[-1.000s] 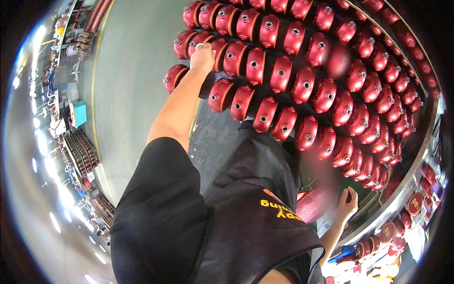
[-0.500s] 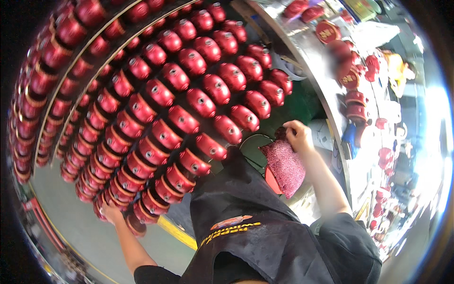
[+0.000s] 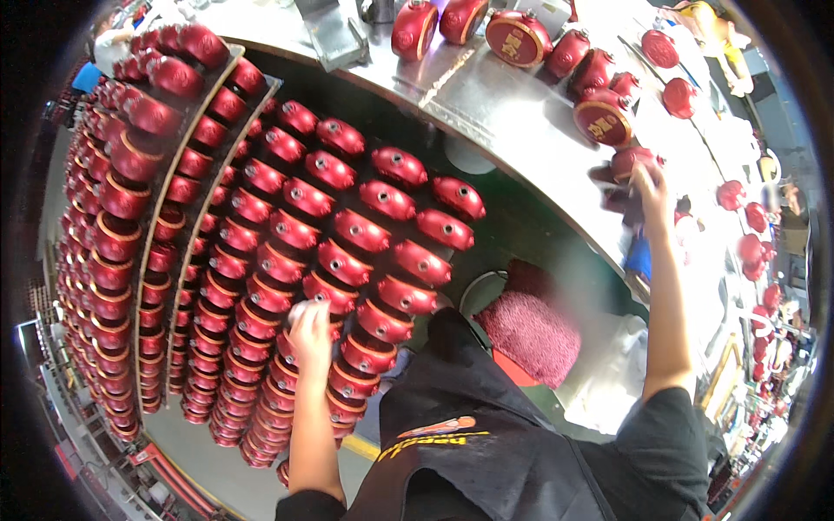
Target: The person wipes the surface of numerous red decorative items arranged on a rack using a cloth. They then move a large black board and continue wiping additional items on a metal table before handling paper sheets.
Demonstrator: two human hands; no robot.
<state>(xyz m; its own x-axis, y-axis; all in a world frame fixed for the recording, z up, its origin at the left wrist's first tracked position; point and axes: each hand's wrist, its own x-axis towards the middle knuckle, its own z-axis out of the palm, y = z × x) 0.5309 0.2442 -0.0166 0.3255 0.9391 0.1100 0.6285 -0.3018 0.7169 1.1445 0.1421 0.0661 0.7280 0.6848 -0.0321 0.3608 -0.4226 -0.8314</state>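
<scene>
My right hand (image 3: 650,184) reaches over the steel-topped table and has its fingers closed on a round, flat red bottle (image 3: 629,160). My left hand (image 3: 311,337) is over the rows of red bottles on the rack, close to one red bottle (image 3: 331,293). Its fingers are smeared by motion, and whether they touch or hold anything does not show. The racked bottles lie close together, many with a small open neck facing up. Beside my right hand on the table stand more such bottles, one with a gold-rimmed face (image 3: 603,123).
The curved edge of the steel table (image 3: 521,178) runs between rack and bench. A pink speckled cushion (image 3: 530,334) rests on a red stool (image 3: 514,368) near my legs. A blue object (image 3: 638,254) sits at the table edge. Farther off is a person in yellow (image 3: 708,30).
My right hand has gone from beside the cushion to a bottle on the table. My left hand has moved up from the rack's lower end. The view has shifted.
</scene>
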